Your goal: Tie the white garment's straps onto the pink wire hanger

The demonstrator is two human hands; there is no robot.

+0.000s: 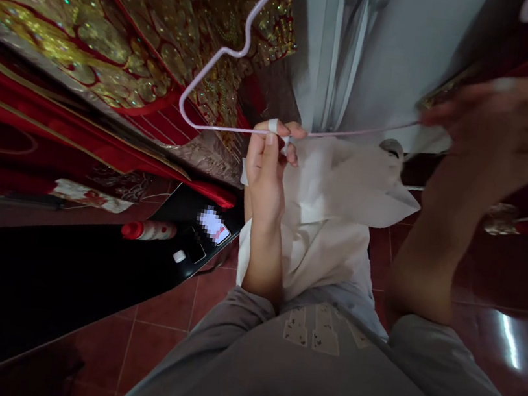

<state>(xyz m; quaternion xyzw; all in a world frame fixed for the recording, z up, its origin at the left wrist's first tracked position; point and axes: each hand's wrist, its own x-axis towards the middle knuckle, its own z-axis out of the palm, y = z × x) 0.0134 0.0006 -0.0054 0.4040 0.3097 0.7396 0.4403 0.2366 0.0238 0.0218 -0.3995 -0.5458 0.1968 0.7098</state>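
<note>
A pale pink wire clothes hanger [249,25] spans the upper part of the head view, its straight bottom bar running from left to right in front of me. My left hand [272,160] is closed around that bar, with white tape or bands on its fingers. At the right, my right hand [504,127] is smeared by motion. Its fingertips overlap the bar's right stretch, and whether they grip it is unclear. White cloth [349,184] hangs below the bar, over my lap; I cannot tell whether it is attached to the hanger.
Red and gold sequinned garments [85,35] hang at the left. A black table [62,268] holds a lit phone [215,225], a red-capped bottle [149,230] and a small white case [179,256]. Grey-white panels [407,48] stand ahead. Red tiles [164,295] cover the floor.
</note>
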